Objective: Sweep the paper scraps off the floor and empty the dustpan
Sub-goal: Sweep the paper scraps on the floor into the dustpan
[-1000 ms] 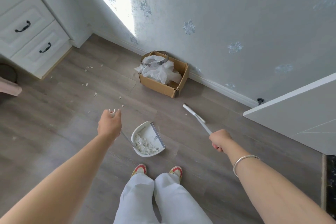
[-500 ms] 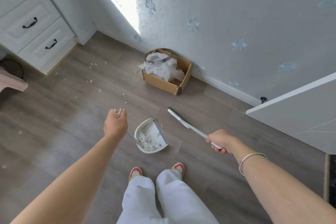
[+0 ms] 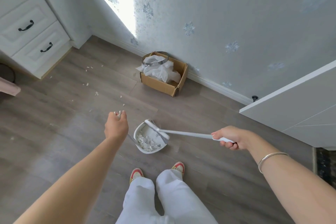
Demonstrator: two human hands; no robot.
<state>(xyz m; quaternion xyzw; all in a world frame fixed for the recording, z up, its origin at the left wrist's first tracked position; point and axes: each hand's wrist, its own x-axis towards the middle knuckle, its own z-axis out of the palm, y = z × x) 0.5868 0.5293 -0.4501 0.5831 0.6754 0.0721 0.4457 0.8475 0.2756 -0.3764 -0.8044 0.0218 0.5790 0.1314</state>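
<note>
The person stands on a grey wood-look floor [image 3: 54, 151], looking down at both hands. The left hand [image 3: 116, 127] is curled closed around the top of the dustpan's thin upright handle, whose white tip shows between the fingers. The white dustpan [image 3: 149, 137] sits on the floor just ahead of the person's shoes [image 3: 136, 173], and a pile of paper scraps [image 3: 146, 142] lies inside it toward the near rim. The right hand [image 3: 230, 138] is wrapped tight around the grip end of a white broom [image 3: 183, 133], which slants leftward so that its narrow head rests across the dustpan's open mouth. More loose scraps [image 3: 96, 93] are scattered on the floor farther out, between the dustpan and a white chest of drawers [image 3: 27, 29]. A cardboard box [image 3: 164, 82] stands against the patterned wall, holding a metal-rimmed bin lined with a white bag [image 3: 158, 68]. A silver bangle [image 3: 271, 160] circles the right wrist
</note>
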